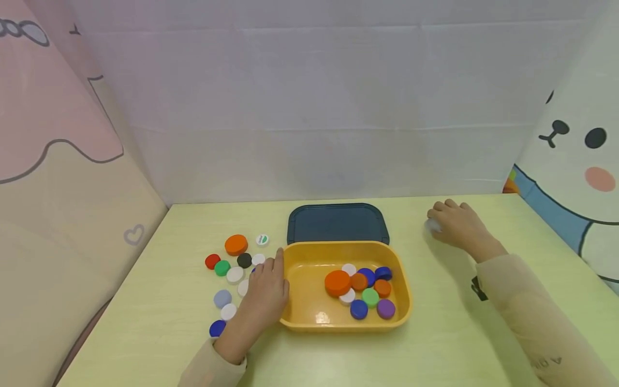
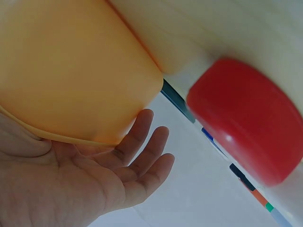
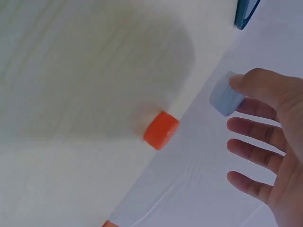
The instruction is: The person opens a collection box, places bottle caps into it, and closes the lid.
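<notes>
My left hand grips the left rim of a yellow plastic box. In the left wrist view, the hand's thumb is partly hidden behind that rim. Several bottle caps lie in the box, among them a large orange cap, a light green cap and a purple cap. Off to the right, my right hand pinches a pale blue bottle cap between thumb and index finger, the other fingers loosely spread. An orange cap stands on the table in the right wrist view.
Behind the box lies a dark blue lid-like panel. Left of the box, loose caps are scattered, including a black cap, a green cap and an orange cap. A red cap looms close in the left wrist view.
</notes>
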Demonstrator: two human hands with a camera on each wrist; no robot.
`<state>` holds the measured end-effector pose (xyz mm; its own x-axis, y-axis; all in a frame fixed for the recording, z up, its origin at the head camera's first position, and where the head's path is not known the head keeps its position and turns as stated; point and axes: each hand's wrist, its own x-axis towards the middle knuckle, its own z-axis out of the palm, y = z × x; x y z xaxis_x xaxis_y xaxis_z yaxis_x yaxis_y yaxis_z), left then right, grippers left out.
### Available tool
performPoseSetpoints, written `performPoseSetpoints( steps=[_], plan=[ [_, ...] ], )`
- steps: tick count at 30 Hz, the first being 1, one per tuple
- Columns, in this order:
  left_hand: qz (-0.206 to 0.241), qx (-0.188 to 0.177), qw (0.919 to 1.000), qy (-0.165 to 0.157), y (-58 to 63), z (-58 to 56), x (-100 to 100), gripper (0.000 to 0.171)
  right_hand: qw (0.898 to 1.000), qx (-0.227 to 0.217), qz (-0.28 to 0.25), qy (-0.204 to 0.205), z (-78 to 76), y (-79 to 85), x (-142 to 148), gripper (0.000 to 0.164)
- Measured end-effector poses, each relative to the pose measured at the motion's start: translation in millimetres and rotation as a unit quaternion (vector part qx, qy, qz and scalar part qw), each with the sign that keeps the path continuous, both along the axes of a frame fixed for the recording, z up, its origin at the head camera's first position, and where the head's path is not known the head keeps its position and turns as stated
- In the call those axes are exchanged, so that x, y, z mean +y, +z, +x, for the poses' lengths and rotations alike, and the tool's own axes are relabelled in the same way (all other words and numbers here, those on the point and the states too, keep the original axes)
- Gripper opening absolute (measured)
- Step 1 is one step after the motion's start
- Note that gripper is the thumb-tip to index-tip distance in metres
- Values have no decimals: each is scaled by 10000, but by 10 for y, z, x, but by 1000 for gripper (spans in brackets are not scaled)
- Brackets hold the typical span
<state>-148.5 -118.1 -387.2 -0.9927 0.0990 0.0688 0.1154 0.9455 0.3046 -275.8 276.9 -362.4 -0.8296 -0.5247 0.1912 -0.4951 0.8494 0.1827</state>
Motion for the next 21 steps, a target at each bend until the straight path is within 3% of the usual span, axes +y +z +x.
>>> performPoseSetpoints(
  steps=[8,14,21],
  plan=[
    [33,-52,10000,52,1,-1,3,56,9981,551,-91,242,193,145,-269,33],
    [-10,-49,10000,34,8,0,3,56,9914,1097,-83,703,367,253,-520,37],
    [24,-98,9999,50,9,6,8,56,9856,1206,-45,1188,596,337,-846,37]
  ],
)
